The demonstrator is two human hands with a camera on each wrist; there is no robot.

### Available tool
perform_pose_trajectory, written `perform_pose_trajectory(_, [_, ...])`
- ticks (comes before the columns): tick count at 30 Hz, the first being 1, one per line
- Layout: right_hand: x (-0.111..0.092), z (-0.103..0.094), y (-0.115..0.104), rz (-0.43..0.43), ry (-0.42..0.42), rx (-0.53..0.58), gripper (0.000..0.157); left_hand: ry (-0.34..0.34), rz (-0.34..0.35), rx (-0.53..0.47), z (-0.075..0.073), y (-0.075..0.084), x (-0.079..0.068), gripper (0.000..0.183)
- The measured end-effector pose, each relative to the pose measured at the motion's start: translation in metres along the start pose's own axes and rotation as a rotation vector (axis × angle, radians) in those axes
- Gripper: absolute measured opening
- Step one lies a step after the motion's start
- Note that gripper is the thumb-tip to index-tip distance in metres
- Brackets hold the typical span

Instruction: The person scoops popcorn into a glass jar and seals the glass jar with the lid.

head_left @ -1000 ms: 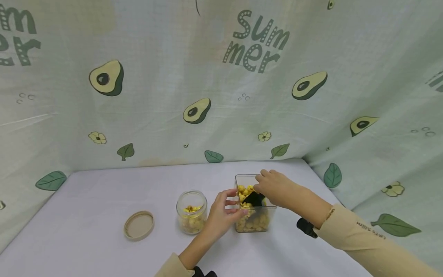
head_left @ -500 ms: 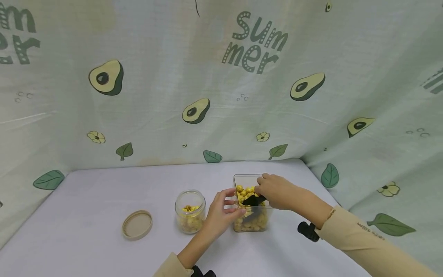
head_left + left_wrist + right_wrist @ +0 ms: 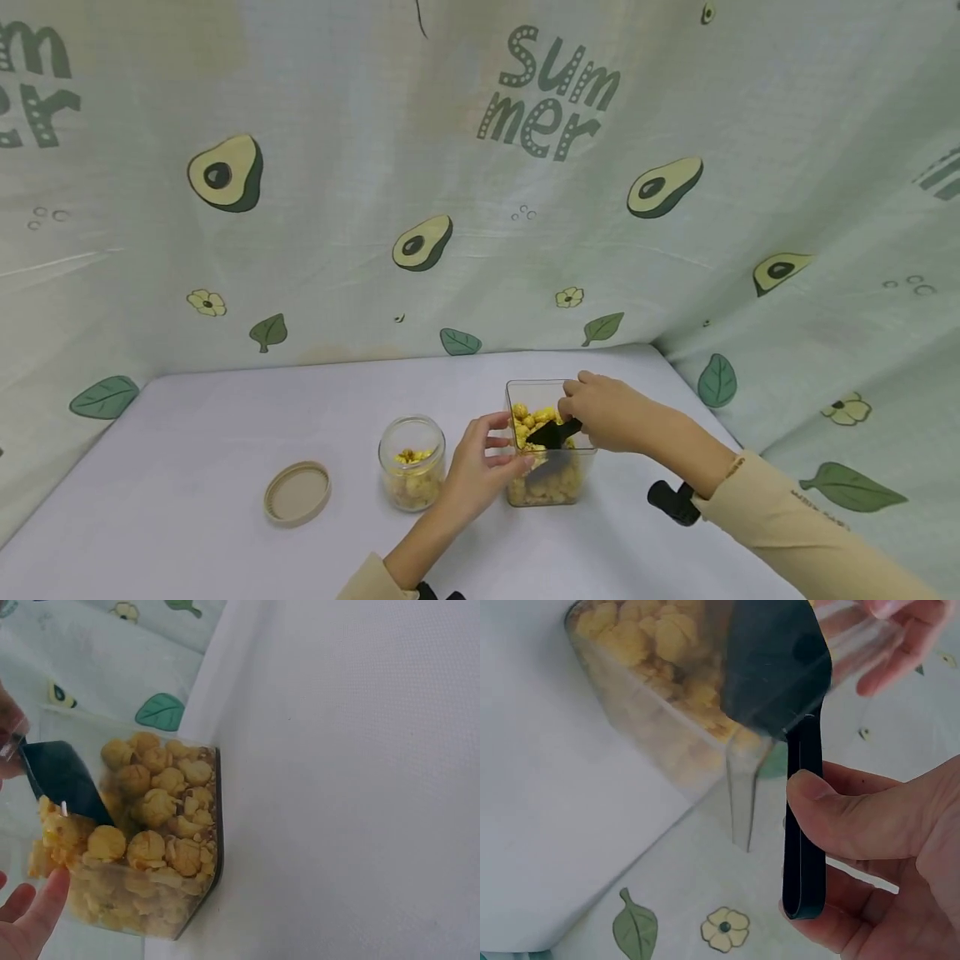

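A clear square container [image 3: 547,492] holds yellow popcorn [image 3: 157,806]. My left hand [image 3: 480,467] grips its near left corner, fingers along the left side and thumb on the front wall. My right hand [image 3: 611,412] reaches over the right rim and holds a black scoop [image 3: 551,433] by its handle. In the right wrist view, the thumb [image 3: 840,810] presses on that handle from above while fingers curl beneath. The scoop's head dips into the container; in the left wrist view, some popcorn lies at its lower edge. The far fingers of my left hand are partly hidden.
Left of the container stands an open round glass jar [image 3: 412,467], partly filled with popcorn. A beige round lid [image 3: 297,493] lies further left on the white table [image 3: 202,442]. A printed cloth [image 3: 330,167] hangs behind and at the right.
My right hand has shifted and tilted slightly, bringing more of the scoop's handle into sight over the popcorn. My left hand stays at the container.
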State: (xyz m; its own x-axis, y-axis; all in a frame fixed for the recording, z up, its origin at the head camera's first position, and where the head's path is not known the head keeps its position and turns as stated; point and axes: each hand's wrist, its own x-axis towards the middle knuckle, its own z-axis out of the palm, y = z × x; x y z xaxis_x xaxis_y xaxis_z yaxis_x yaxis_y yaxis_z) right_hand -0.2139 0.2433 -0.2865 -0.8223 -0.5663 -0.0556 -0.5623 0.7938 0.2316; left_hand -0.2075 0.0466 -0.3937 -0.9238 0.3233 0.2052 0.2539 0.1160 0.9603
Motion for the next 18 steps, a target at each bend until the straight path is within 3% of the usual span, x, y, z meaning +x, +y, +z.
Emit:
perform_pose_trajectory(4, [-0.001,-0.003,0.000,0.020,0.017,0.012,0.019,0.004,0.005,0.005,-0.001,-0.001,0.000,0.061])
perform_pose_trajectory(10, [0.003,0.006,-0.009,-0.012,0.013,-0.088,0.017,0.005,0.005,0.012,-0.002,0.001,-0.001,0.061])
perform_pose_trajectory(18, [-0.009,0.000,0.003,0.048,0.021,0.107,0.020,-0.001,0.007,0.000,-0.002,0.000,-0.001,0.062])
